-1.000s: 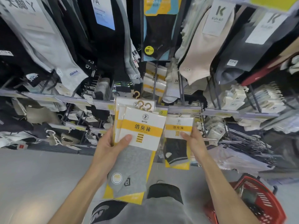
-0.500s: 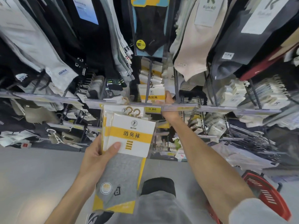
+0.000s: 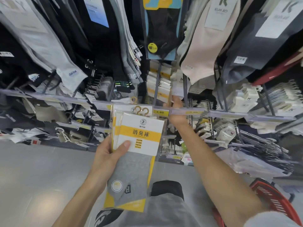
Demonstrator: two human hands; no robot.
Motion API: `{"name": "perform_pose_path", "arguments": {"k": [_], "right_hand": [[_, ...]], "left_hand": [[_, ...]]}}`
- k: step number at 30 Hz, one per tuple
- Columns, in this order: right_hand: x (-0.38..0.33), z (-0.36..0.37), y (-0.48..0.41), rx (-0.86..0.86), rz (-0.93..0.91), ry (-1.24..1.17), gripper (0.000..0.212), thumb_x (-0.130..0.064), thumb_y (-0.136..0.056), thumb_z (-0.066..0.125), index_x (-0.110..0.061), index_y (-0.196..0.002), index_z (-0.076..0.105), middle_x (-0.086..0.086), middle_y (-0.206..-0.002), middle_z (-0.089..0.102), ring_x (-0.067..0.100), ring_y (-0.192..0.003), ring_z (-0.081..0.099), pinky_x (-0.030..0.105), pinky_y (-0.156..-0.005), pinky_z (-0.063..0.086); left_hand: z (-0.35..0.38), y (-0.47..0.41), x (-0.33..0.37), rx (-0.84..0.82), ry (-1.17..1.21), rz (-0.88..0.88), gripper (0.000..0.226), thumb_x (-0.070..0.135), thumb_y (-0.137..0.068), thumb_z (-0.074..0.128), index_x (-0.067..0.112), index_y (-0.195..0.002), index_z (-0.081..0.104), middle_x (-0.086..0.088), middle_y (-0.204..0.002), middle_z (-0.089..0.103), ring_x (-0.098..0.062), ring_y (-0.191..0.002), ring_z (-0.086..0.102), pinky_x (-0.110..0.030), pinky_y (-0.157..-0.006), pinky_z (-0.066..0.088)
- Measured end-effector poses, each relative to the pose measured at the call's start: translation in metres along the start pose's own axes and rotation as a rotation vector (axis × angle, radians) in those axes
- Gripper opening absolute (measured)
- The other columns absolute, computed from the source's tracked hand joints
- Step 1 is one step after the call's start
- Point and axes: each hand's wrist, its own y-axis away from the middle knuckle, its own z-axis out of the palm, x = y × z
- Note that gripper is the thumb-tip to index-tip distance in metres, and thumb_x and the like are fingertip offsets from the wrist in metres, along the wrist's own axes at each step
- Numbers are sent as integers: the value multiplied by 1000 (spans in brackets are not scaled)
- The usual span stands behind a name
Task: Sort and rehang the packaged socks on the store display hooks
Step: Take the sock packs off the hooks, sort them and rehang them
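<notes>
Head view: gripping packs (image 3: 141, 133) with left hand (image 3: 106, 154), now reaching hook (image 3: 157, 82) with right hand (image 3: 176, 104) (grip unclear), apparently hanging one.

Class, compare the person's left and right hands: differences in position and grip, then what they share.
The left hand sits low, near the body; the right hand is stretched up to the price rail. The left hand grips a stack of sock packs, thumb on front; the right hand's fingers are too blurred to judge. Both are bare.
</notes>
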Motion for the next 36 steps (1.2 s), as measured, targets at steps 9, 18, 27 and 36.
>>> {"name": "perform_pose_path", "arguments": {"k": [9,18,27,36], "right_hand": [[32,-9,135,-158,-171,-360,27,-52,-86,60,-33,-100,71,-2,-94,74,11,-79,69,24,-60,56],[19,-29,144,-54,-169,-260,15,-23,-88,73,-36,-93,68,-1,-103,76,32,-100,69,58,-85,55],[37,-38,141,-157,-120,-387,25,-8,-88,67,-12,-112,63,-3,-108,76,14,-100,72,21,-76,56],[88,-81,117,-73,-2,-525,38,-15,-87,60,-8,-124,58,10,-120,72,27,-112,68,35,-89,56]], "left_hand": [[6,-9,-4,3,67,-29,38,38,-63,88,31,-98,72,-2,-104,78,-19,-90,76,-25,-64,59],[24,-18,-7,-156,129,-61,31,40,-91,57,30,-118,69,-1,-124,71,-20,-118,65,-41,-100,48],[19,-13,-7,-111,8,56,34,40,-83,62,34,-116,68,7,-119,73,-14,-114,67,-36,-97,51],[-5,-15,-7,-5,68,19,26,40,-82,62,40,-105,73,9,-112,76,-9,-99,73,-15,-69,57]]}}
